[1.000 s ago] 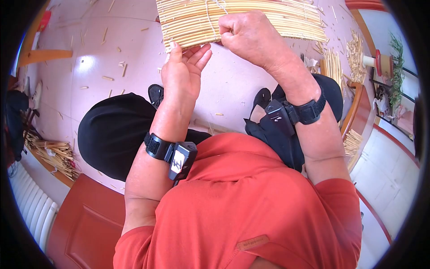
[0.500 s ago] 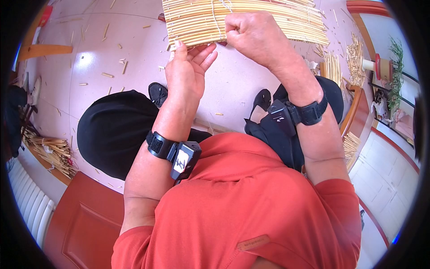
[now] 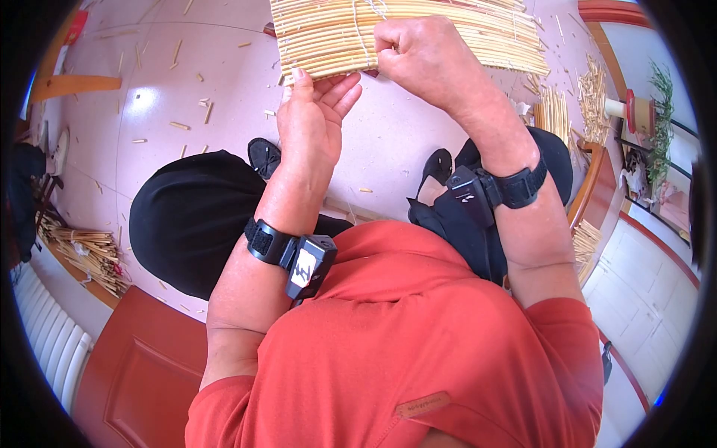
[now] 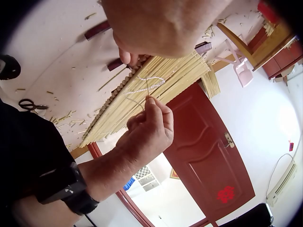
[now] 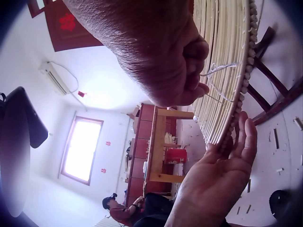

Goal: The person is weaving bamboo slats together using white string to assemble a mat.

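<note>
- L hand (image 3: pixel 312 119): palm up, fingers (image 3: pixel 340 86) straight & relaxed, tips touching the near edge of the reed mat (image 3: pixel 478 30) from below. Not gripping anything.
- R hand (image 3: pixel 422 56): curled into a fist just right of the L hand, thumb & forefinger pinching a thin white string (image 4: pixel 147 82). The L wrist view shows the pinch clearly.
- String: runs from the pinch up to the mat edge, looped over the reeds; another pale strand crosses the mat (image 3: pixel 358 30) near the R hand's knuckles.
- Mat: flat sheet of pale parallel reeds, at the top of the head view in front of both hands, above the pink floor (image 3: pixel 149 104). In the R wrist view its edge sits on dark red bars (image 5: pixel 265 101), w/ the L hand's fingertips against that edge.
- Both hands close together at the same spot on the mat's near edge.
- Around: short reed scraps (image 3: pixel 179 128) scattered on the floor; scissors (image 4: pixel 29 104) lying on the floor by the person's leg; loose reed bundle (image 3: pixel 93 254) off to the person's left; red door (image 4: pixel 208 151) in the background.
</note>
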